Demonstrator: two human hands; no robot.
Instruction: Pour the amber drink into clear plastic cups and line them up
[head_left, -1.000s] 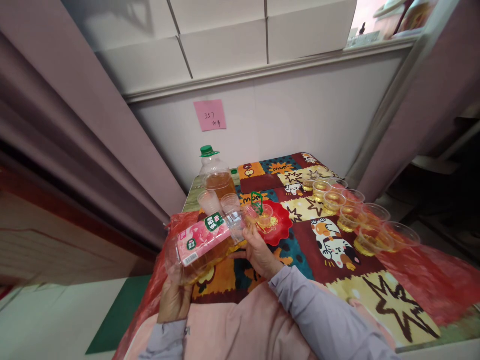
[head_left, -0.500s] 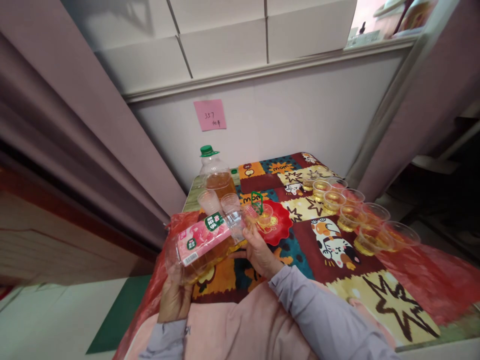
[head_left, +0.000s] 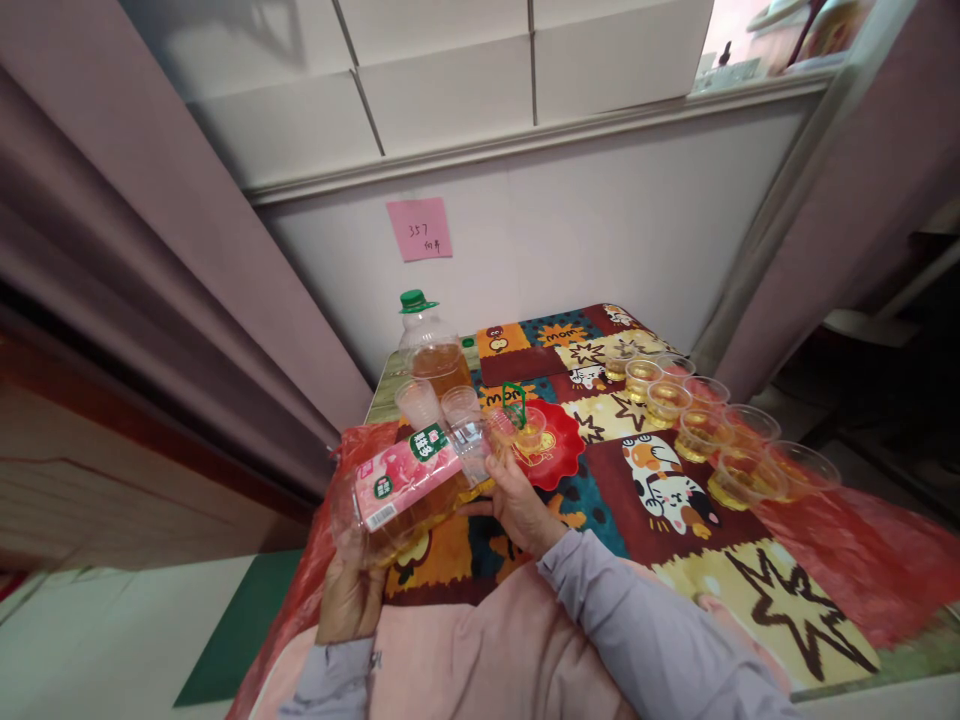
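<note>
A large clear juice bottle with a pink label lies tilted between my hands, its neck pointing right. My left hand supports its base from below. Near the neck, my right hand is closed around the bottle. Yellow juice lies along the bottle's lower side and reaches the neck. Just beyond the mouth, a clear plastic cup with some yellow juice stands on a red scalloped plate. A green handle ring sticks up at the bottle's neck.
Behind stands a second juice bottle with a green cap. Stacked clear cups are in front of it. Along the right side stand several plastic cups of yellow juice. A patterned mat covers the table, with red plastic sheeting at its edges.
</note>
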